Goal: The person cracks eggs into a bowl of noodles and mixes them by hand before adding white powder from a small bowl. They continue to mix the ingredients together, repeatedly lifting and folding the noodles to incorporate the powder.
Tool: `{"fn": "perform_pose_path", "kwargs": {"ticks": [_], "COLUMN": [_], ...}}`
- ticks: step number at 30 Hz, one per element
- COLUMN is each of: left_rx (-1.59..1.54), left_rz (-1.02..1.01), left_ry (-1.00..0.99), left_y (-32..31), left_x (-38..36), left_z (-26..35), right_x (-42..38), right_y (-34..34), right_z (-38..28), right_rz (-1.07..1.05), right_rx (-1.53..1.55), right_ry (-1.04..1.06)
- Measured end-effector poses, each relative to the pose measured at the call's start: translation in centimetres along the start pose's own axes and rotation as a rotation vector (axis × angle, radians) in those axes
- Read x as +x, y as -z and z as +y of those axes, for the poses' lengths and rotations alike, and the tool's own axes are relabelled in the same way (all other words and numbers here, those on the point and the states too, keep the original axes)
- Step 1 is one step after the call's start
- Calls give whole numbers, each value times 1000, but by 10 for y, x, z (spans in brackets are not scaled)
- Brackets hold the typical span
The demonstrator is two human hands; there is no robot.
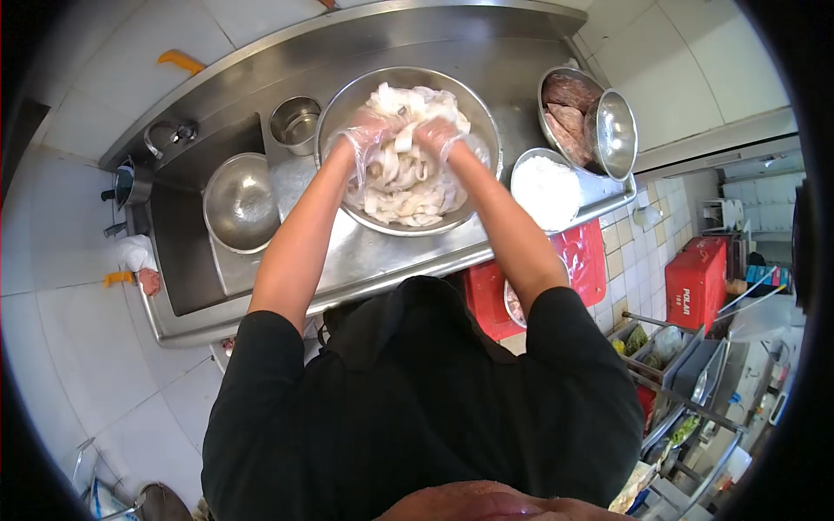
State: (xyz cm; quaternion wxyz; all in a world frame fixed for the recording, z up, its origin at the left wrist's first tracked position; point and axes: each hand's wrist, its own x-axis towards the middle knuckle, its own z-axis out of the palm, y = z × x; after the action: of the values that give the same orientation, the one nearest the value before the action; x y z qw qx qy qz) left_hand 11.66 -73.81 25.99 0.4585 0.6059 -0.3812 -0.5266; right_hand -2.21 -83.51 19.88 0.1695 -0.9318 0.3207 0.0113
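A wide steel bowl (412,231) on the metal counter holds a heap of pale, wet-looking white strips (408,178). Both my hands are inside it, each in a clear plastic glove. On the left side of the heap, my left hand (372,130) has its fingers curled into the strips. My right hand (436,136) grips at the upper right of the same heap, close to the other hand. The strips hide part of the fingers on both hands.
Right of the bowl stand a bowl of white powdery stuff (546,193) and a bowl of reddish meat (569,117) with a tilted steel bowl (612,135) against it. To the left are a small steel pot (295,124), another steel bowl (242,204) and a sink (178,252) with a faucet (182,132).
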Motion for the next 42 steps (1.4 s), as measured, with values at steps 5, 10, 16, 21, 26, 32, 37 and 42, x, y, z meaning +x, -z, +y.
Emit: {"fn": "perform_pose_path", "kwargs": {"ticks": [5,10,16,21,26,32,37,42], "left_rx": [671,1282,499,61,503,692,619,-53], "left_rz": [188,-139,-98,90,-11,-231,-282,-519], "left_ry": [38,254,409,70,-162,22,276,457], "left_y": [14,-19,-48,-43,-16,37,24,12], "left_x": [-35,-77,-27,18,7,63,87,75], "left_z": [6,-15,-56,-81,6,-1,-52,-56], "right_x": [-7,45,8,-7,-29,-87,-86,-28], "right_y": [80,28,7,3,62,76,-33,-58], "right_z": [-6,64,42,36,4,4,0,-7], "right_rz": [125,-121,-428,-326,-31,-260,-290,-250], "right_rx": [108,-65,953,1486,1058,443,60,106], "right_ry": [153,50,-499,-425,-466,-361,-197,-321]}}
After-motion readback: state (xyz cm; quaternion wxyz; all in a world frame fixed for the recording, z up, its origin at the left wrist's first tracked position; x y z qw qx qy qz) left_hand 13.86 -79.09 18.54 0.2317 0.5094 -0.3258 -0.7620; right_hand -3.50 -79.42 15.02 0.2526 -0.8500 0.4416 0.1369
